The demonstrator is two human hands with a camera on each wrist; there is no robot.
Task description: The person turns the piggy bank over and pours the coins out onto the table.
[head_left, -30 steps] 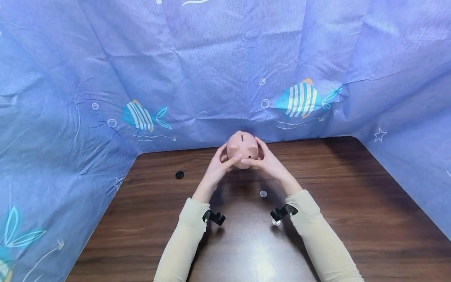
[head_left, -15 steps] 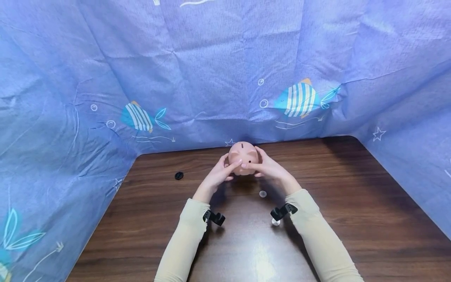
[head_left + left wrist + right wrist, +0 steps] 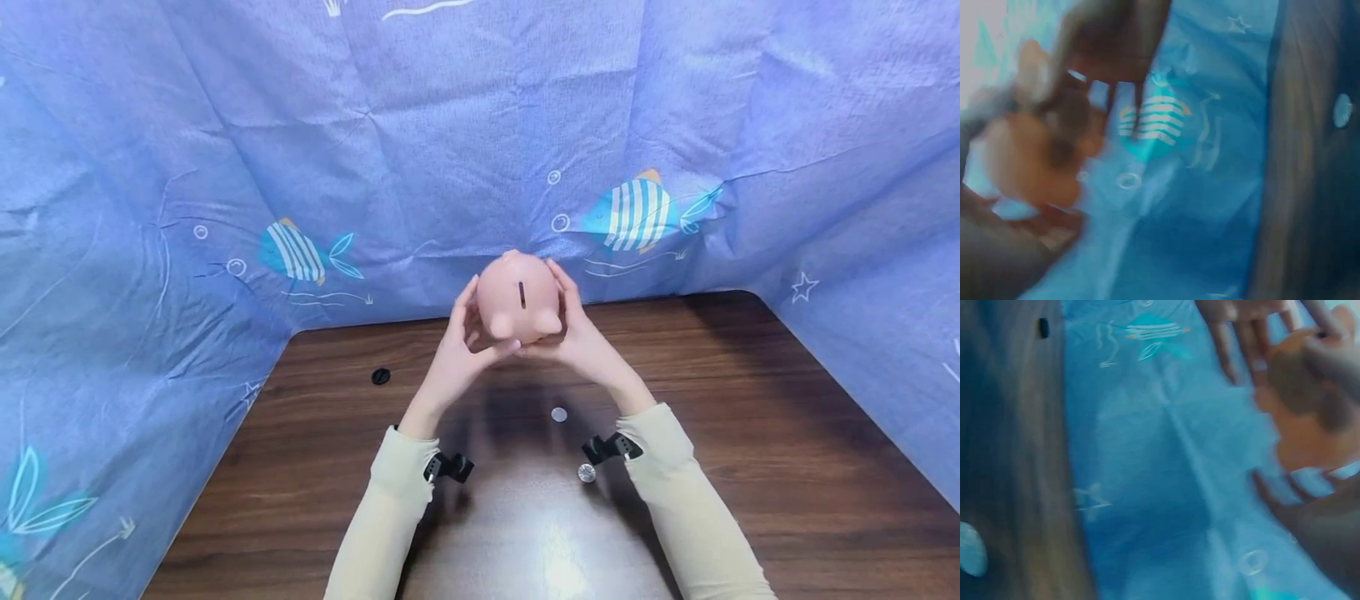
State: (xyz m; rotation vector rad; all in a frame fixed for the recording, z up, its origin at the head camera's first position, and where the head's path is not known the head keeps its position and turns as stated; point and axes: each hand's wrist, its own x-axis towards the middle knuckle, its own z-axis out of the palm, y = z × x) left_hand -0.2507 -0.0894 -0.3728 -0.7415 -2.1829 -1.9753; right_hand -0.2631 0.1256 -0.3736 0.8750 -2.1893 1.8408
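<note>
A pink piggy bank [image 3: 498,287] with a dark coin slot on its back is held up above the far part of the table. My left hand [image 3: 456,342] grips its left side and my right hand [image 3: 581,333] its right, both thumbs meeting at the near side below the ears. Both wrist views are blurred; in the left wrist view the piggy bank [image 3: 1029,162] shows between the hands, and in the right wrist view its pink body [image 3: 1300,434] shows at the right. A silver coin [image 3: 558,414] and another coin [image 3: 587,473] lie nearer on the table.
A small black round plug [image 3: 381,376] lies on the dark wooden table [image 3: 315,500], left of the hands. Behind and at both sides hangs a blue fish-printed cloth [image 3: 450,167], close beyond the piggy bank. A black wrist camera sits on each wrist.
The piggy bank dipped toward the table half a second ago, then came up higher in both hands, and its slot now faces the head view more. Coins and plug stayed put.
</note>
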